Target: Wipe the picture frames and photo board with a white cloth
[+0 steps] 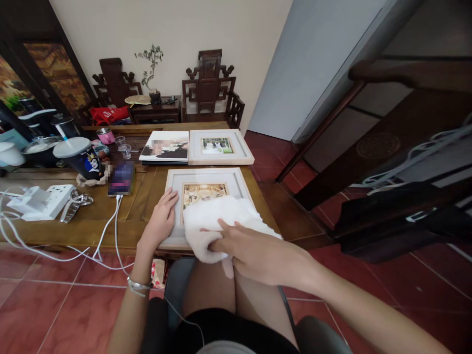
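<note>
A white picture frame [206,178] with a photo lies flat on the near edge of the wooden table [88,226]. My left hand [161,219] rests flat on the frame's left border, fingers stretched out. My right hand [246,248] presses a white cloth [221,214] onto the frame's glass, fingers curled around a bunched part of the cloth. The cloth hides the lower right of the frame. A bracelet sits on my left wrist.
Behind lie a second white frame [220,146] and a photo print [165,146]. To the left are a phone [121,179] on a white cable, a power strip [44,200], a lidded cup [79,156] and small glasses. Carved chairs stand at the wall; a dark stair rail is right.
</note>
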Demonstrator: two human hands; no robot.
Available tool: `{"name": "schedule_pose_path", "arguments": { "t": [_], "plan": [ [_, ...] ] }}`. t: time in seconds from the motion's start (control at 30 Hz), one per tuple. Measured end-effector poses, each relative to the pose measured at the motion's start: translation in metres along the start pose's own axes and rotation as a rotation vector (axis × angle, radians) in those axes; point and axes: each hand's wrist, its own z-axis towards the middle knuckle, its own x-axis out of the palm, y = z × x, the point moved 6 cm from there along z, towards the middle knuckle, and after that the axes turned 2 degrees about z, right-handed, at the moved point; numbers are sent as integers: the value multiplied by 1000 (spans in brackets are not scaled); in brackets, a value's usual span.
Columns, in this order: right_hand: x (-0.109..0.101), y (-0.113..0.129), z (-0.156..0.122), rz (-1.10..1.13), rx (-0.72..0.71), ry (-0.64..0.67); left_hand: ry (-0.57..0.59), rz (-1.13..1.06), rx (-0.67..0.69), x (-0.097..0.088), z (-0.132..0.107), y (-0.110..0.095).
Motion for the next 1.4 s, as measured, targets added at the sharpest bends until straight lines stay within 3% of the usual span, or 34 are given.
{"name": "schedule_pose_path", "arguments": {
  "t": [0.13, 0.37, 0.5, 0.63, 0.77, 0.83, 0.97, 1.07, 1.27, 1.4],
  "plan": [
    [-2, 1, 19, -81, 12, -83, -14, -54, -49, -4, -1, -4],
    [-33, -34, 107, -450, 87, -452, -80, -145, -57, -12, -2, -10],
    [-34, -32, 132, -489, 64, -450, -94, -141, -67, -14, -3, -8],
    [-13, -14, 117, -465, -3, -352, -74, -169, -84, -13, -4, -8],
    [8, 6, 72, -369, -129, -216, -68, -184, -101, -12, -3, -8],
    [8, 8, 45, -285, -154, -156, -46, -157, -100, -9, -3, -6],
    [-7, -3, 8, -164, -58, -84, -7, -71, -44, -1, -1, -2],
    [-12, -5, 9, -93, -53, -92, -14, -33, -19, 0, -1, 0],
    [6, 15, 41, -81, -235, -168, 31, -39, -33, -2, 0, 0],
    [3, 3, 23, -91, -133, -199, 37, -26, -7, 0, -2, 1]
  ]
}}
